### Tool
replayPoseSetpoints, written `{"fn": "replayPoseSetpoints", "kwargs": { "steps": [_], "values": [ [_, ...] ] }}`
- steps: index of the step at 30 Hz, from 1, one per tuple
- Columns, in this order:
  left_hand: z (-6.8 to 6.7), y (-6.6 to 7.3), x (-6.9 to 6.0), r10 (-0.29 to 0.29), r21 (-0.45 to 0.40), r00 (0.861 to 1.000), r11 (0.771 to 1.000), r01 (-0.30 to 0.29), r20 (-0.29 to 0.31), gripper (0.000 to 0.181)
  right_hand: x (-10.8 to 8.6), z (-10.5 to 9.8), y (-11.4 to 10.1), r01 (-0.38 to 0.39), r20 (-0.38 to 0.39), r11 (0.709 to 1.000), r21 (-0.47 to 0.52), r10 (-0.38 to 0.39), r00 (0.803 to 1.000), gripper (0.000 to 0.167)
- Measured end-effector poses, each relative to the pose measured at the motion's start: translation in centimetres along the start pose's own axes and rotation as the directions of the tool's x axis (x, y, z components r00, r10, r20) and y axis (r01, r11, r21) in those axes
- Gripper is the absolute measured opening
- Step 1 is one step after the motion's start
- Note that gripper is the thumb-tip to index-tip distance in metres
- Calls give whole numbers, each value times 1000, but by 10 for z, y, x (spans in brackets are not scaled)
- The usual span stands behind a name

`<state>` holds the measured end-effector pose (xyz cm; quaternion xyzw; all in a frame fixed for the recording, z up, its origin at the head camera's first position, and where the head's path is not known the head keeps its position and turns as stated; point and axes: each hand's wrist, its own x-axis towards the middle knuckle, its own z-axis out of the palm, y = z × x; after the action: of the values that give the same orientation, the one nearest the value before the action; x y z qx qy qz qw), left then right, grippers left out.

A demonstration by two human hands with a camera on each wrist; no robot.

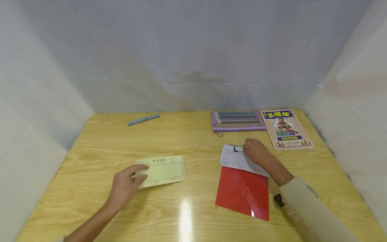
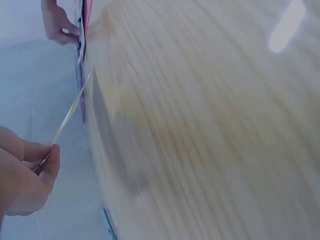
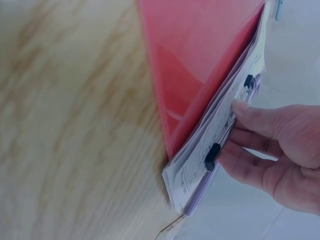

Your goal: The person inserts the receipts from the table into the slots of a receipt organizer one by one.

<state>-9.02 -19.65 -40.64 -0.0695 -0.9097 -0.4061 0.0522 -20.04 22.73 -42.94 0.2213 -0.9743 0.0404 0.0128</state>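
Between thumb and fingers, my left hand [image 1: 124, 184] pinches a pale yellow printed form [image 1: 163, 170] by its left edge. In the left wrist view the form [image 2: 70, 114] shows edge-on, lifted off the table, with its shadow beneath. To the right lies a red clipboard [image 1: 243, 191] with several white printed slips [image 1: 232, 159] under its metal clip [image 1: 239, 149]. My right hand [image 1: 257, 153] grips that clip at the board's top edge. The right wrist view shows the thumb [image 3: 242, 107] on the clip between its black ends; part of the fingers is hidden behind it.
A purple-edged pouch [image 1: 239, 128] with several pencils lies behind the clipboard, and a book [image 1: 285, 129] with an illustrated cover to its right. A blue pen-like stick [image 1: 143, 120] is at the back left. White sheeting [image 1: 193, 67] stands behind the wooden table [image 1: 105, 148].
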Motion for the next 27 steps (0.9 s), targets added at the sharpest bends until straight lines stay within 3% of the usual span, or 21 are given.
{"fn": "replayPoseSetpoints", "kwargs": {
  "steps": [7, 17, 23, 27],
  "values": [
    [29, 20, 20, 21, -74, 994, 997, -13, 110, 26, 1, 4, 1, 15, -26, 1000, 14, -15, 1000, 8],
    [77, 56, 58, 72, -219, 966, 976, -17, 247, 24, 0, 3, 3, -2, -3, 1000, -3, 2, 1000, 9],
    [113, 74, 77, 125, -261, 941, 965, -41, 314, 24, 0, 0, 4, 31, -25, 1000, 6, -31, 999, 10],
    [131, 79, 87, 141, -231, 919, 971, -56, 368, 24, 1, 0, 4, 49, -37, 998, 26, -48, 998, 11]
  ]
}}
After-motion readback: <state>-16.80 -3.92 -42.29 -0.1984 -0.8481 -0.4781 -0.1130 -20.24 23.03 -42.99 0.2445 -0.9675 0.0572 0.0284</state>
